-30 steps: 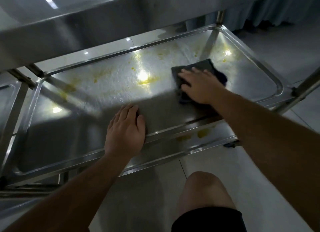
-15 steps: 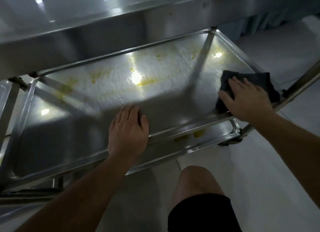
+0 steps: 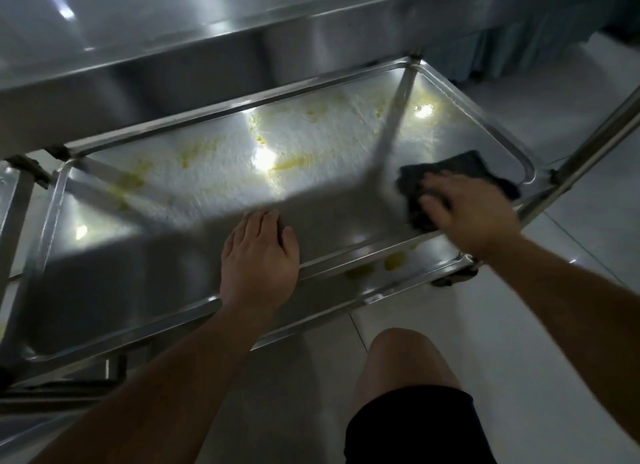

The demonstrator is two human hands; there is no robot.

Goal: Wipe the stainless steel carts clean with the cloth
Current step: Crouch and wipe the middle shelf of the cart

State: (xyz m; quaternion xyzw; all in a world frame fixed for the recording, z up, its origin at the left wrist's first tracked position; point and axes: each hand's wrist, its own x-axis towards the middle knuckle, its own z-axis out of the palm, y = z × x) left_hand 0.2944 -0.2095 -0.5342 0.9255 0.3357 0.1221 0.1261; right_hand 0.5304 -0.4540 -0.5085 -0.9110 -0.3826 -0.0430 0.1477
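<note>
The stainless steel cart's middle shelf (image 3: 145, 242) spreads below me, smeared with yellow stains (image 3: 291, 164) across its far half. A dark cloth (image 3: 460, 169) lies on the shelf's right end. My right hand (image 3: 467, 211) presses flat on the cloth with fingers spread; the hand is motion-blurred. My left hand (image 3: 259, 259) rests flat over the shelf's front rim, fingers straight and pointing away from me. More yellow spots (image 3: 394, 261) show on the lower shelf beneath the front rim.
The cart's top shelf (image 3: 207, 48) overhangs the back of the middle one. A slanted steel post (image 3: 588, 145) stands at the right end. My bare knee (image 3: 405, 356) is over the pale tiled floor (image 3: 519, 325). A blue curtain (image 3: 519, 41) hangs at the far right.
My right hand swept the cloth from the shelf's middle to its right end, then back a little leftward. The left hand stayed on the front rim.
</note>
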